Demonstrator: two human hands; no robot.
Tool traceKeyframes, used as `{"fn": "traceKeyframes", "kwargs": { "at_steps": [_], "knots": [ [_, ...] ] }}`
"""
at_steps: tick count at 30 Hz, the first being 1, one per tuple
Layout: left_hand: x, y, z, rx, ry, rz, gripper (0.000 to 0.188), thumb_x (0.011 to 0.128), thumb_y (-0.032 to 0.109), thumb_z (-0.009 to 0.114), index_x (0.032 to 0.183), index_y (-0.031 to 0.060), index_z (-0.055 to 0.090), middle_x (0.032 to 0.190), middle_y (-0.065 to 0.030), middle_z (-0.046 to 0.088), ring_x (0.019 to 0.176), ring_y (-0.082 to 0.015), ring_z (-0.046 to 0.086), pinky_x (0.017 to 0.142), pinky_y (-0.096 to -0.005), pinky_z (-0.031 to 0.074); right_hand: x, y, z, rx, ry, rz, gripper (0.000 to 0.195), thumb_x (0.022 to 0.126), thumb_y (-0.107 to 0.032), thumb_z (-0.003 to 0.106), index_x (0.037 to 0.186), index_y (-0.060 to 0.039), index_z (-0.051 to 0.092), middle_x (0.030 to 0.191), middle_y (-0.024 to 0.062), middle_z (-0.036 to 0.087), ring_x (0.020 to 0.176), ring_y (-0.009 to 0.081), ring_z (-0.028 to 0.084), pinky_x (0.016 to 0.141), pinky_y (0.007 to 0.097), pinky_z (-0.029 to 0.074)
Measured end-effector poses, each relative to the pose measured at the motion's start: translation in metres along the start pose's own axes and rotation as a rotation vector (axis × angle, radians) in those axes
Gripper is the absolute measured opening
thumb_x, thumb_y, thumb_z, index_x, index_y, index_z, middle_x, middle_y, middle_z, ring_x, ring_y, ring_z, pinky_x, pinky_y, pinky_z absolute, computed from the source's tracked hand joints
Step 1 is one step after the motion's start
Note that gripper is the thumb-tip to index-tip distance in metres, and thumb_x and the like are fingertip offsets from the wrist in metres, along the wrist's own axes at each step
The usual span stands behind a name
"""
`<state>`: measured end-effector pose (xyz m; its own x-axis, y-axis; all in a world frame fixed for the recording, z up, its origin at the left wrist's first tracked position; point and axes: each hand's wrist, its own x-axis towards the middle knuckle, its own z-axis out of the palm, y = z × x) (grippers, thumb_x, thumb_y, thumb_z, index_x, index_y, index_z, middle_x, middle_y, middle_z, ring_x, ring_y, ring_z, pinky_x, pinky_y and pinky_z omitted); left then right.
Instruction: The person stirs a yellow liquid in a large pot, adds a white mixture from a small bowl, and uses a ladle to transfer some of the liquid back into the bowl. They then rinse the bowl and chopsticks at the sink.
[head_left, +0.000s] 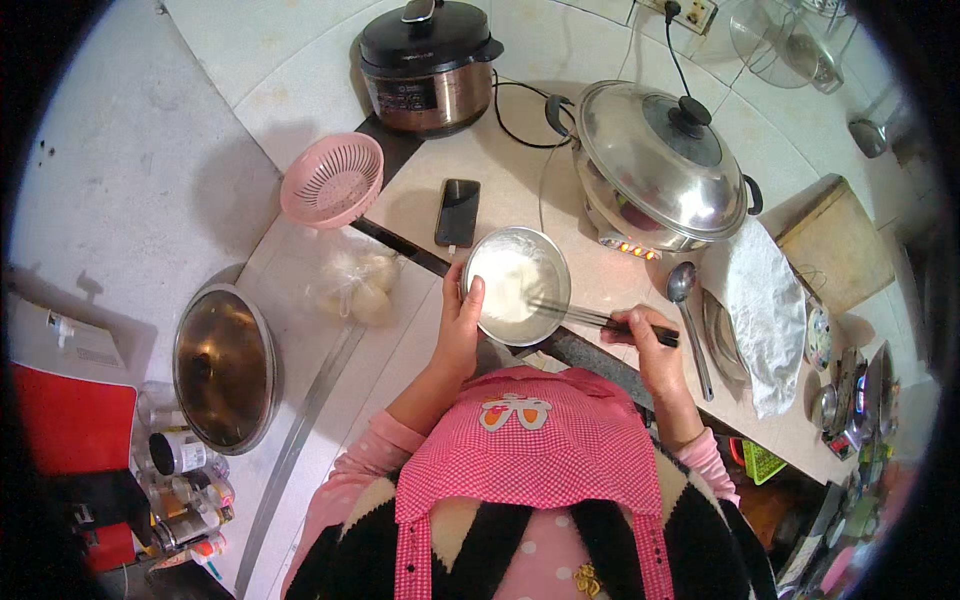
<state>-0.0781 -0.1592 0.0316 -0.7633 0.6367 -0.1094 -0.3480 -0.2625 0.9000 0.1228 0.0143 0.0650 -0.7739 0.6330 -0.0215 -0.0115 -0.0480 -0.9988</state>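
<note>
My left hand (459, 330) grips the left side of a round metal bowl (556, 262), with the thumb over its rim. A pale, creamy white mixture (504, 281) covers the bowl's bottom and part of its wall. In my right hand (654, 349) is a pair of dark-ended chopsticks (581, 315), slanting over the bowl's right rim. Their far ends are blurred where they meet the mixture. Just beyond the bowl lies a smartphone (458, 212) with a white plug at its near end. To the right of my right hand rests a metal spoon (682, 285).
A lidded steel pot (637, 161) stands on a base with lit orange lights at back right. Behind are an electric pressure cooker (427, 94) and a pink colander (334, 180). A knotted plastic bag (356, 281), large metal basin (225, 367), white cloth (757, 322) and cutting board (836, 244) lie around.
</note>
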Motion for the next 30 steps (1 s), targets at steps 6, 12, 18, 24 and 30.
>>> {"fn": "traceKeyframes", "kwargs": {
  "at_steps": [6,12,18,24,30],
  "knots": [
    [-0.003,-0.005,0.001,0.022,0.035,-0.007,0.068,0.097,0.041,0.052,0.145,0.0041,0.022,0.138,-0.0168,0.038,0.125,-0.0240,0.042,0.102,-0.0340,0.038,0.006,0.023,-0.007,0.211,0.213,0.029,0.034,0.098,-0.029,0.054,0.098,0.0054,0.059,0.094,0.0154,0.064,0.073,0.0256,0.067,0.070,0.0360,0.058],
    [-0.008,0.002,0.008,-0.035,0.017,-0.101,0.068,0.096,0.040,0.054,0.145,0.0038,0.022,0.138,-0.0166,0.038,0.126,-0.0238,0.041,0.103,-0.0339,0.036,0.006,0.043,-0.017,0.338,0.288,0.081,0.035,0.096,-0.030,0.057,0.102,0.0041,0.056,0.096,0.0165,0.063,0.074,0.0304,0.068,0.065,0.0414,0.059],
    [-0.005,-0.006,0.006,0.051,-0.019,-0.064,0.069,0.096,0.041,0.054,0.145,0.0046,0.020,0.139,-0.0154,0.037,0.125,-0.0227,0.041,0.103,-0.0336,0.037,0.008,0.053,-0.019,0.439,0.296,0.124,0.035,0.096,-0.032,0.056,0.099,0.0028,0.058,0.088,0.0153,0.063,0.071,0.0288,0.067,0.063,0.0393,0.059],
    [-0.003,-0.011,0.001,0.050,-0.040,-0.044,0.069,0.096,0.041,0.054,0.145,0.0045,0.023,0.140,-0.0172,0.037,0.126,-0.0246,0.041,0.102,-0.0341,0.037,0.022,0.046,-0.022,0.445,0.229,0.180,0.034,0.097,-0.032,0.055,0.096,0.0013,0.059,0.084,0.0142,0.063,0.071,0.0268,0.067,0.065,0.0365,0.059],
    [0.006,-0.012,-0.001,0.102,0.028,-0.092,0.067,0.095,0.038,0.057,0.143,0.0040,0.027,0.138,-0.0171,0.041,0.124,-0.0242,0.043,0.104,-0.0346,0.035,0.023,0.051,-0.025,0.455,0.186,0.175,0.033,0.096,-0.032,0.057,0.096,0.0010,0.059,0.089,0.0142,0.064,0.073,0.0268,0.067,0.067,0.0374,0.058]
  ]
}}
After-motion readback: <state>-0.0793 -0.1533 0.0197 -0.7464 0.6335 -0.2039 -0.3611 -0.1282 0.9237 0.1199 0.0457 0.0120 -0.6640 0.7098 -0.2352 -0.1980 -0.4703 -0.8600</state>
